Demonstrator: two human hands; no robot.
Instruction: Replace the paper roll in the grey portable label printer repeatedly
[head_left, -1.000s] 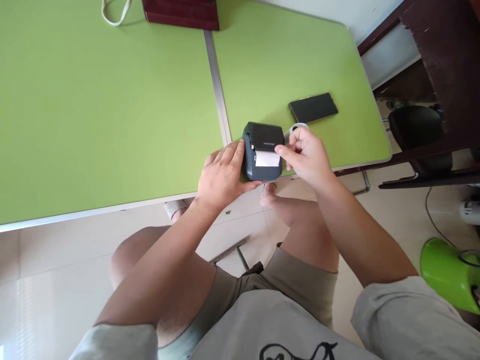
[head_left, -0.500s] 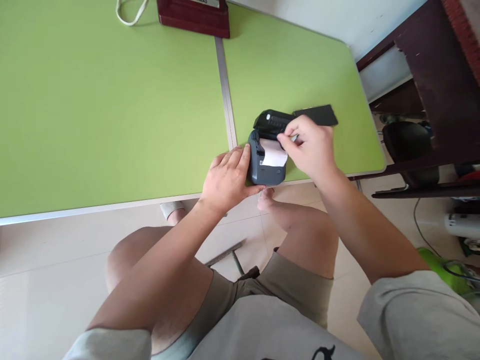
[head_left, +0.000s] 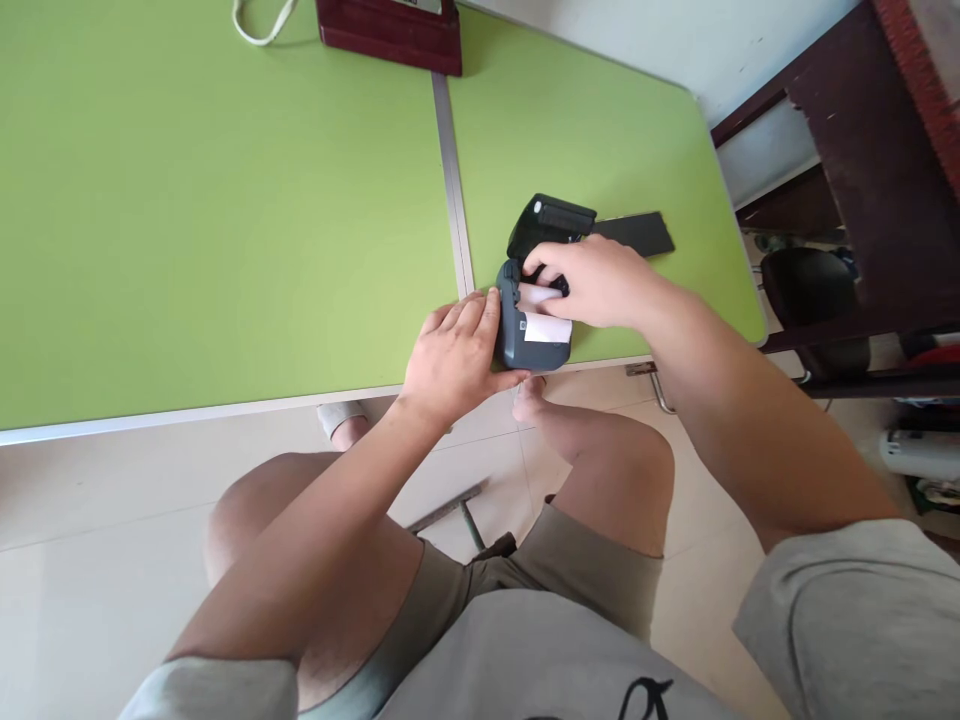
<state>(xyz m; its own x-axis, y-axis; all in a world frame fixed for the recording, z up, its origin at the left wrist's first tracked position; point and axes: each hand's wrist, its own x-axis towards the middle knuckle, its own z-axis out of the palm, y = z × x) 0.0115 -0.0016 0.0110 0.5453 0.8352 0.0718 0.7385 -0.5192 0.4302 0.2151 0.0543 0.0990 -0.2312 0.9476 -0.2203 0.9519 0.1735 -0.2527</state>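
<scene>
A small dark grey label printer (head_left: pixel 517 350) lies at the table's front edge, its black lid (head_left: pixel 551 222) tipped open to the back. A white paper roll (head_left: pixel 534 296) sits inside, and its loose strip (head_left: pixel 547 328) hangs over the printer's front. My left hand (head_left: pixel 454 350) grips the printer from the left, fingers along its side and thumb at the front edge. From the right, my right hand (head_left: pixel 581 280) reaches into the open printer, its fingers curled round the paper roll. Part of the roll is hidden behind those fingers.
Behind the printer a flat black object (head_left: pixel 637 233) lies on the green table (head_left: pixel 225 220). A dark red box-like object (head_left: pixel 390 35) and a white cord (head_left: pixel 262 38) are at the back. A metal strip (head_left: pixel 451 180) crosses the tabletop. Dark wooden furniture (head_left: pixel 862 170) stands at right.
My right hand has moved left and down from the lid's edge into the printer, onto the paper roll. The lid stands further back. The left hand has stayed in place.
</scene>
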